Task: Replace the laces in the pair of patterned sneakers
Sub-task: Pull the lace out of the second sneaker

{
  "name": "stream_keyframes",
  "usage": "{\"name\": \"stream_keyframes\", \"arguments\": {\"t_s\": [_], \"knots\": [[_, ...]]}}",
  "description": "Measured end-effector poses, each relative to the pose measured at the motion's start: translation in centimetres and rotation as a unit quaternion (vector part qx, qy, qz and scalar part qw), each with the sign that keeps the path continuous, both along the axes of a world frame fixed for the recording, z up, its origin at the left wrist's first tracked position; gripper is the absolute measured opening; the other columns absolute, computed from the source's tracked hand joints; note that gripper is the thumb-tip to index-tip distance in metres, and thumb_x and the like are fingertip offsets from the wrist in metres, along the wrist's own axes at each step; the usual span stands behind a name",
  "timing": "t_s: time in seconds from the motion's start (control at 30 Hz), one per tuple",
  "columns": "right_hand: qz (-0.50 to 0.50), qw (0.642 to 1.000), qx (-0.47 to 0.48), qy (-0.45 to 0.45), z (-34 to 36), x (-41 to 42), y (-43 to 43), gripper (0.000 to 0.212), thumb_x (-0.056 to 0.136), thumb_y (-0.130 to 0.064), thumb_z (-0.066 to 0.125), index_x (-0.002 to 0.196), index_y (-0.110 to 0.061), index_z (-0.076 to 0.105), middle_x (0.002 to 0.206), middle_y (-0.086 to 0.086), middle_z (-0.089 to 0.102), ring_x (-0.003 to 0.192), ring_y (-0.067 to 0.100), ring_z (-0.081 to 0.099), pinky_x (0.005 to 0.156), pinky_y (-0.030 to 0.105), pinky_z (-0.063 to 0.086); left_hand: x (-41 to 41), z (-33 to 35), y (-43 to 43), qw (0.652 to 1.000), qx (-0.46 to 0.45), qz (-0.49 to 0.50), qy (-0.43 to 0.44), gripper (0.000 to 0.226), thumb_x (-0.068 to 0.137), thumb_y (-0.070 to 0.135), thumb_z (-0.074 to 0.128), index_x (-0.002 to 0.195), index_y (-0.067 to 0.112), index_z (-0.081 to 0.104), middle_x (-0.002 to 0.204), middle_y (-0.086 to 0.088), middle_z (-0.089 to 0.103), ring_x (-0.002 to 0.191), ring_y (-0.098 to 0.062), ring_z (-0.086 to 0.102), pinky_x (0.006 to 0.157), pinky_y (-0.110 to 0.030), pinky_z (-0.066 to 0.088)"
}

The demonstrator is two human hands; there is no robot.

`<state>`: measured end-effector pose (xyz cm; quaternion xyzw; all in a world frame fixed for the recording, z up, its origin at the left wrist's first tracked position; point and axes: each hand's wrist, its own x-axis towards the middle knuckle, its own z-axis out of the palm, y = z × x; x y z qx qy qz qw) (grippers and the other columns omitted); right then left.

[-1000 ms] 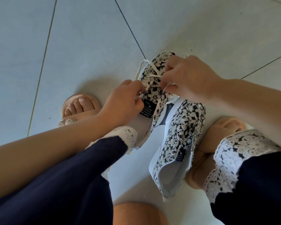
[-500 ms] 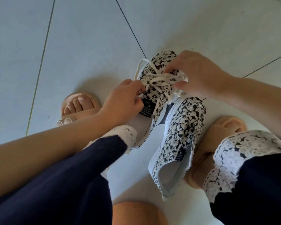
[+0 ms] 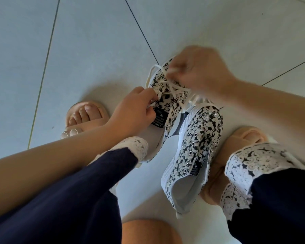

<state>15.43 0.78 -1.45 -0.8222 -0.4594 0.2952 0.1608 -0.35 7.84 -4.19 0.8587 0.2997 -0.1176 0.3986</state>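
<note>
Fingers (image 3: 145,93) of my left hand (image 3: 132,111) are curled against the near side of the laced sneaker (image 3: 167,104), pinching a short run of the white lace (image 3: 173,89) beside the tongue label. My right hand (image 3: 201,73) sits over the toe end of that sneaker. Its fingers are bent round a loop of the same lace, though motion blur hides the exact pinch.

The laced sneaker stands on the tiled floor (image 3: 95,50) with its toe pointing away from me, and the lace crosses it loosely. A second sneaker (image 3: 195,143) lies just to its right and nearer me, touching it. Its eyelets (image 3: 189,153) are bare. My two sandals (image 3: 85,115) flank the pair, one on each side.

Step in hand, as I judge it: working the lace through the eyelets of the laced sneaker. Whether it is going in or coming out cannot be read here.

- Let the left hand anchor the shoe and its side of the lace.
- Draw one crossing at a time with the right hand.
- Pull along the line of each eyelet, not across it.
- Keep the flat lace untwisted and both ends even.

About half the pair remains to be done.
</note>
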Motion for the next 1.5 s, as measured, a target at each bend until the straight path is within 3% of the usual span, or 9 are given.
{"name": "stream_keyframes", "arguments": {"t_s": [0.1, 0.43, 0.53, 0.6, 0.7, 0.87, 1.07, 1.3, 1.5], "knots": [[-0.264, 0.934, 0.114, 0.209, 1.9, 3.7, 0.3, 0.012, 0.089, -0.024, 0.06, 0.078, -0.023, 0.065, 0.072, -0.009, 0.066, 0.065, 0.0, 0.061, 0.076, 0.022, 0.055, 0.0, 0.0, 0.1, 1.0, -0.001, -0.003, -0.001, 0.029, 0.083, 0.007, 0.051, 0.111, 0.01, 0.058, 0.101, -0.007, 0.054, 0.084, -0.024, 0.053, 0.074, -0.03, 0.044], [-0.238, 0.795, 0.095, 0.55, 1.5, 5.2, -2.0, 0.03, 0.088, -0.025, 0.049, 0.063, -0.02, 0.064, 0.055, -0.007, 0.05, 0.053, 0.007, 0.044, 0.063, 0.017, 0.042, 0.1, -0.1, -0.1, 1.0, -0.007, -0.004, 0.0, 0.029, 0.083, 0.007, 0.051, 0.111, 0.009, 0.057, 0.103, -0.008, 0.054, 0.082, -0.023, 0.053, 0.075, -0.032, 0.045], [-0.308, 0.851, 0.054, 0.423, 1.1, 6.6, -1.7, 0.025, 0.088, -0.027, 0.056, 0.066, -0.017, 0.057, 0.059, -0.006, 0.055, 0.061, 0.01, 0.049, 0.068, 0.024, 0.043, 0.1, -0.1, -0.1, 1.0, -0.009, -0.006, 0.004, 0.029, 0.083, 0.007, 0.05, 0.112, 0.009, 0.057, 0.103, -0.009, 0.055, 0.082, -0.024, 0.054, 0.075, -0.034, 0.046], [-0.186, 0.966, -0.129, 0.127, -0.4, 6.8, -2.4, 0.022, 0.088, -0.03, 0.057, 0.074, -0.013, 0.061, 0.073, 0.003, 0.06, 0.07, 0.015, 0.05, 0.061, 0.025, 0.037, 0.1, 0.0, 0.0, 1.0, -0.006, -0.005, 0.001, 0.029, 0.083, 0.006, 0.05, 0.112, 0.009, 0.057, 0.102, -0.009, 0.055, 0.082, -0.025, 0.054, 0.075, -0.033, 0.046], [-0.032, 0.985, -0.15, -0.077, -1.6, 6.0, -4.1, 0.027, 0.084, -0.027, 0.065, 0.107, -0.014, 0.061, 0.102, 0.004, 0.059, 0.082, 0.014, 0.05, 0.065, 0.023, 0.036, 0.0, 0.1, 0.0, 1.0, -0.007, -0.004, -0.002, 0.029, 0.084, 0.006, 0.05, 0.111, 0.009, 0.057, 0.102, -0.009, 0.055, 0.081, -0.024, 0.054, 0.074, -0.032, 0.044], [0.082, 0.993, 0.019, -0.084, 0.9, 2.5, -2.1, 0.017, 0.087, -0.014, 0.057, 0.102, -0.021, 0.062, 0.091, -0.003, 0.045, 0.082, 0.01, 0.044, 0.07, 0.017, 0.036, 0.1, 0.0, -0.1, 1.0, -0.003, -0.008, 0.0, 0.028, 0.083, 0.007, 0.051, 0.111, 0.008, 0.057, 0.102, -0.008, 0.054, 0.082, -0.023, 0.054, 0.075, -0.033, 0.045], [0.276, 0.946, -0.065, -0.154, -1.3, -0.2, -1.9, 0.019, 0.093, -0.023, 0.051, 0.104, -0.016, 0.065, 0.096, 0.003, 0.056, 0.096, 0.02, 0.05, 0.091, 0.037, 0.04, 0.1, 0.0, 0.0, 1.0, 0.006, -0.014, 0.01, 0.031, 0.083, 0.007, 0.05, 0.113, 0.008, 0.056, 0.104, -0.01, 0.054, 0.084, -0.025, 0.054, 0.075, -0.032, 0.043], [0.004, 0.984, -0.043, -0.172, 0.1, 7.6, -2.9, 0.013, 0.091, -0.018, 0.055, 0.097, -0.013, 0.065, 0.094, 0.001, 0.048, 0.093, 0.022, 0.052, 0.077, 0.026, 0.031, -0.1, 0.0, 0.1, 1.0, -0.005, -0.011, 0.003, 0.029, 0.084, 0.007, 0.05, 0.112, 0.009, 0.056, 0.103, -0.008, 0.054, 0.082, -0.022, 0.053, 0.074, -0.029, 0.042], [0.26, 0.956, -0.032, -0.13, -1.1, 0.3, -2.3, 0.025, 0.086, -0.02, 0.061, 0.111, -0.018, 0.063, 0.105, 0.004, 0.061, 0.104, 0.022, 0.05, 0.096, 0.039, 0.035, 0.0, 0.1, -0.1, 1.0, 0.003, -0.013, 0.011, 0.03, 0.084, 0.008, 0.05, 0.113, 0.009, 0.056, 0.105, -0.009, 0.054, 0.085, -0.024, 0.054, 0.077, -0.032, 0.043]]}}
